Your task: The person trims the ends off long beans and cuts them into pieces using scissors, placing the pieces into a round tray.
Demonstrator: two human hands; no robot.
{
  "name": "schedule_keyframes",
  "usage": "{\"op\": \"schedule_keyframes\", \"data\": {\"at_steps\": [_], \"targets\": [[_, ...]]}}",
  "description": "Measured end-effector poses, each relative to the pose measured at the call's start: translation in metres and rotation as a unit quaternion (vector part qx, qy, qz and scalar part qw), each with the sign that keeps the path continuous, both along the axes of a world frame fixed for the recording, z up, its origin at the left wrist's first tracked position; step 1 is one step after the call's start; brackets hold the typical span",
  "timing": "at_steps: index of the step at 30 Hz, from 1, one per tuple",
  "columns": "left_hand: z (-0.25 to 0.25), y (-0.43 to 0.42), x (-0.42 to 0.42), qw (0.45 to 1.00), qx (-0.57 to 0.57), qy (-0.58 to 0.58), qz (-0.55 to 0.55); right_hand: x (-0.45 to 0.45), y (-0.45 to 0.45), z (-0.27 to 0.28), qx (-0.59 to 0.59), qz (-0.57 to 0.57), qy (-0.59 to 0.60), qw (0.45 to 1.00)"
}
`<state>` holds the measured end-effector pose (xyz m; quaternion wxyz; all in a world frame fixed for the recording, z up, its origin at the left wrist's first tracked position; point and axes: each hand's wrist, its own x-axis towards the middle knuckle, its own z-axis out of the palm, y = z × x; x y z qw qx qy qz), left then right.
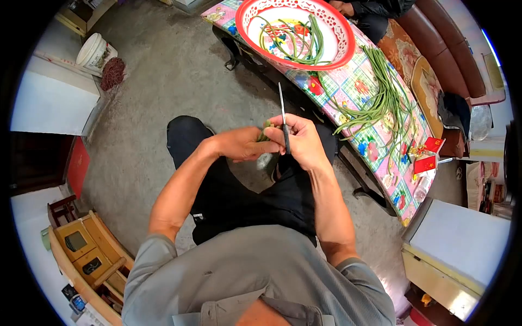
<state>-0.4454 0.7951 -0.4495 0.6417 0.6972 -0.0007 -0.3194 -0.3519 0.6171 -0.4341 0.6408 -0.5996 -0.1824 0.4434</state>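
My left hand (244,144) is closed around a small bunch of short green bean pieces (264,135) above my lap. Right beside it, my right hand (299,142) is wrapped round the dark handle of a knife (282,103), whose thin blade points up and away from me. The fingers of both hands meet at the bean pieces. A red-rimmed basin (349,46) with long green beans (315,43) in it rests on the table, ahead of my hands and to the right. A larger heap of long beans (383,100) lies on the flowered tablecloth (364,87).
Small red flags (425,164) and a clear cup (421,191) stand near the table's right end. Another person's hand (342,7) shows behind the basin. A white bucket (97,53) is at the far left, and a white-topped cabinet (451,233) at the right.
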Motion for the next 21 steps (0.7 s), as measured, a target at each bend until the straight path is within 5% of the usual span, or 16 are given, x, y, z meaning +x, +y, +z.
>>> {"op": "schedule_keyframes", "data": {"at_steps": [6, 8, 11, 21], "targets": [[-0.006, 0.000, -0.001, 1.000, 0.010, -0.006, -0.016, -0.001, -0.001, -0.011, -0.003, -0.028, -0.015, 0.999], [-0.014, -0.007, -0.006, 0.985, -0.062, -0.091, 0.134, 0.001, -0.003, -0.019, 0.005, -0.042, -0.001, 0.999], [-0.019, -0.002, -0.008, 0.972, -0.091, -0.094, 0.197, 0.005, -0.001, -0.021, 0.020, -0.066, 0.002, 0.998], [-0.014, -0.013, -0.005, 0.953, -0.098, -0.123, 0.257, 0.004, 0.000, -0.011, 0.032, -0.085, -0.028, 0.995]]}}
